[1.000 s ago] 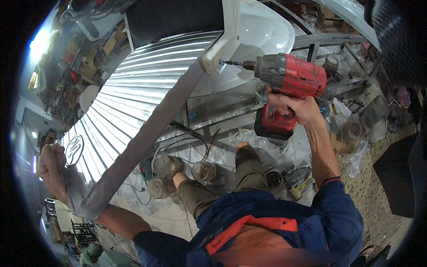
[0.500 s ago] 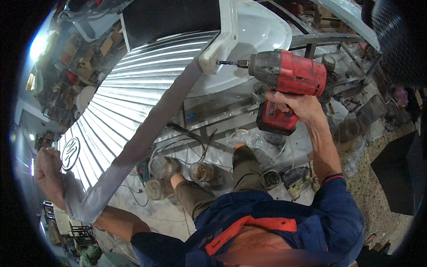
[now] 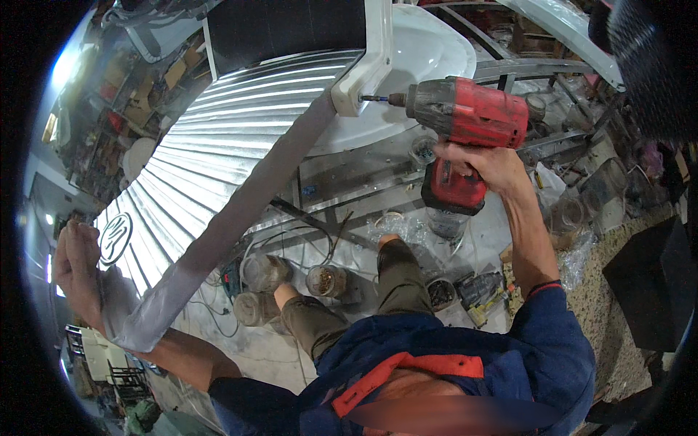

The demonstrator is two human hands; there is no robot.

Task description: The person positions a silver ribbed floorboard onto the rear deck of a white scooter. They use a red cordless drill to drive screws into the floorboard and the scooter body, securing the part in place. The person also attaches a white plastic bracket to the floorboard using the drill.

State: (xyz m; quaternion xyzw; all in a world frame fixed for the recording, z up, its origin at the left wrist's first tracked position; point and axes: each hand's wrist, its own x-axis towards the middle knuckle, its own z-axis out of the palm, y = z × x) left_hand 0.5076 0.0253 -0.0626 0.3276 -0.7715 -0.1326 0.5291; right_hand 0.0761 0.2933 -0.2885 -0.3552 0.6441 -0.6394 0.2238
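My right hand point(image 3: 483, 166) is wrapped round the grip of a red and black cordless impact driver point(image 3: 491, 112), held level. Its long bit point(image 3: 376, 99) points left, and the tip meets a hole or screw in the end of a white bracket point(image 3: 350, 96). A long silver ribbed padded panel point(image 3: 218, 145) with a grey side edge and a round dark emblem point(image 3: 116, 238) slants down to the left from that bracket. My left forearm passes beneath its lower end. There my left hand point(image 3: 78, 254) is closed against the panel's far edge; its fingertips are partly hidden.
A glossy white curved shell point(image 3: 425, 65) lies behind the bracket, beside a metal frame point(image 3: 538, 67). Below stand jars of small parts point(image 3: 327, 280), loose cables and a yellow-black tool point(image 3: 483, 294). A speckled slab point(image 3: 614, 291) is at right, with cluttered shelves point(image 3: 138, 102) at far left.
The view has shifted slightly. The driver's body has moved a little up and left, its bit still at the bracket. Both hands keep their hold.
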